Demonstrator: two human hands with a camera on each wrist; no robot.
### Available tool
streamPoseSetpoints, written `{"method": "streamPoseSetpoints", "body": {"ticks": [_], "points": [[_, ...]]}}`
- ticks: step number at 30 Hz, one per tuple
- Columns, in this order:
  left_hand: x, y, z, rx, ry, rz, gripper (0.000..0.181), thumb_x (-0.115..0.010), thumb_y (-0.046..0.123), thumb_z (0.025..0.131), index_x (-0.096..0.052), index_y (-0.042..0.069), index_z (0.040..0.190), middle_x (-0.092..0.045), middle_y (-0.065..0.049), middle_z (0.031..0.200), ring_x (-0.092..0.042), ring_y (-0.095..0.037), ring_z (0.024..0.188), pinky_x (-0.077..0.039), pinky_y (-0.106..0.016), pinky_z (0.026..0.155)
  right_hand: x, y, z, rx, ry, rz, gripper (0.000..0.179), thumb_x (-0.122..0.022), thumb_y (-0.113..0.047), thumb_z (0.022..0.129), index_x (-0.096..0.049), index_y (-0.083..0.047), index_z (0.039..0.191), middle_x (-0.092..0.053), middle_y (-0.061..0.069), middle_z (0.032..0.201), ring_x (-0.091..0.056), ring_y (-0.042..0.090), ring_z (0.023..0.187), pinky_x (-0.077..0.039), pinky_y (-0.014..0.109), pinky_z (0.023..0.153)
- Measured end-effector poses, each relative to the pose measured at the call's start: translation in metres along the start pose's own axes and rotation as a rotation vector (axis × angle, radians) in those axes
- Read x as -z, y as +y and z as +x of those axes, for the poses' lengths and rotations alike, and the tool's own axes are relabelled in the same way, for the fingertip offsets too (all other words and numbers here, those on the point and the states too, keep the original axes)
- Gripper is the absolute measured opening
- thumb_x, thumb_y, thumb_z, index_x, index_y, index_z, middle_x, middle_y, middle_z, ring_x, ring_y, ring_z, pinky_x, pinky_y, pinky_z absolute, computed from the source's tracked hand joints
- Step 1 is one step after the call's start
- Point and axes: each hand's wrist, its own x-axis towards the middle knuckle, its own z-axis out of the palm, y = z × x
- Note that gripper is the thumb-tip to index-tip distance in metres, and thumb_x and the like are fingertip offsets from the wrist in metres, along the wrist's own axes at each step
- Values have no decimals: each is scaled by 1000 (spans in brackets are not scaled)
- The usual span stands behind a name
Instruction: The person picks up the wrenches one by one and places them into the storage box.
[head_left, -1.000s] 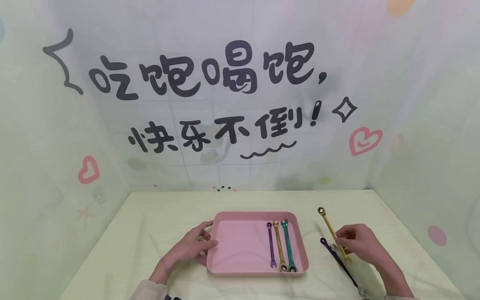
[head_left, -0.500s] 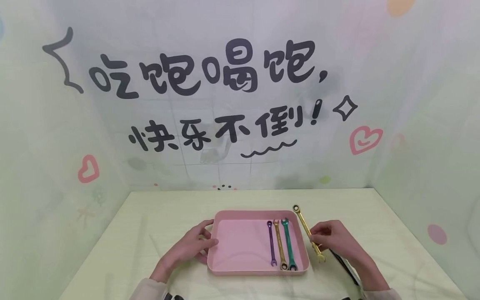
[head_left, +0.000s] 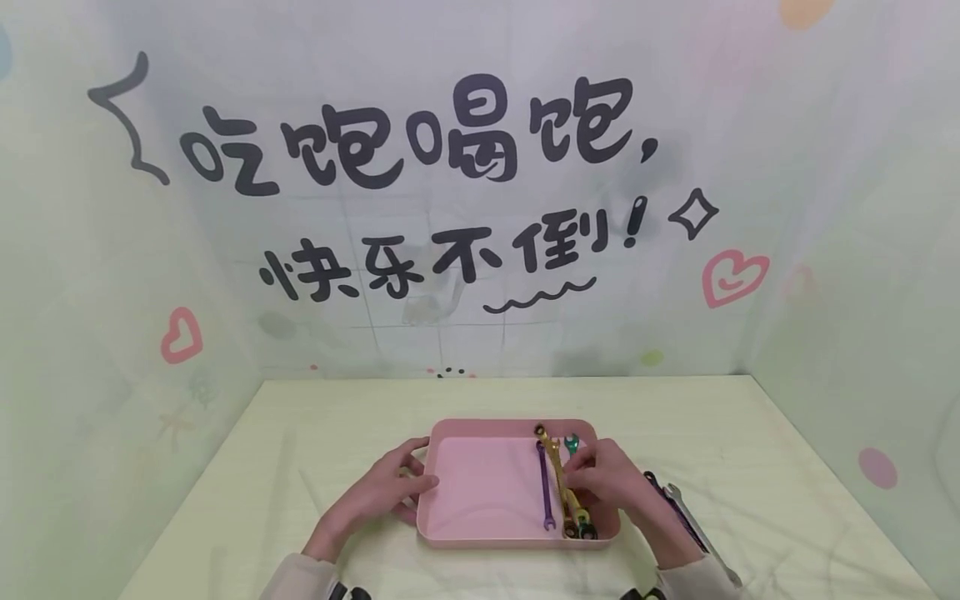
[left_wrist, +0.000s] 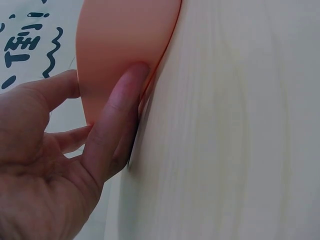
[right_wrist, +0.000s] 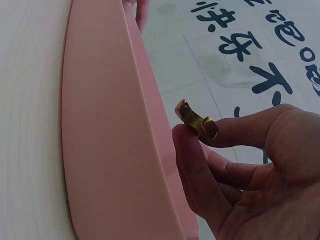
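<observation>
A pink tray (head_left: 480, 483) lies on the table. My left hand (head_left: 386, 490) grips its left wall, the thumb at the rim and the fingers along the outside; the left wrist view shows this grip close up. Over the tray's right part, my right hand (head_left: 606, 475) pinches a gold wrench (right_wrist: 196, 121) between thumb and fingers, its ring end pointing away from me. Beneath or beside it in the tray are a purple wrench (head_left: 545, 492), another gold wrench (head_left: 556, 450) and a green wrench (head_left: 572, 442), the green one mostly hidden by the hand.
To the right of the tray, a dark wrench (head_left: 650, 477) and a silver wrench (head_left: 693, 521) lie close together on the table (head_left: 810, 517). A printed curtain (head_left: 465, 350) stands behind and at both sides.
My right hand has carried the gold wrench leftward from beside the loose wrenches to over the tray's right part. The left hand has stayed on the tray.
</observation>
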Motion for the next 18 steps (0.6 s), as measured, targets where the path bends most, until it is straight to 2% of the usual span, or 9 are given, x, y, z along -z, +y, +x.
{"method": "streamPoseSetpoints", "body": {"ticks": [8,14,18], "points": [[-1,0,0,-2,-14,-18,79,-73,22,97,-29,4,160,-53,-20,115,-69,-23,84,-68,-44,64,-36,-10,10,-12,75,-27,6,-75,-1,85,-75,5,88,-67,11,83,-67,17,62,-65,32,56],[-1,1,-1,2,-12,-23,79,-72,22,97,-29,5,161,-53,-20,115,-69,-23,84,-68,-44,64,-49,-8,11,26,90,-123,4,-76,-4,84,-76,0,83,-71,6,73,-67,13,57,-60,26,52],[-1,2,-1,9,-2,-17,78,-72,23,97,-30,6,161,-53,-20,116,-68,-23,84,-68,-43,63,-54,-7,12,34,86,-147,8,-77,-4,84,-73,1,89,-70,5,72,-66,11,53,-58,24,48]]}}
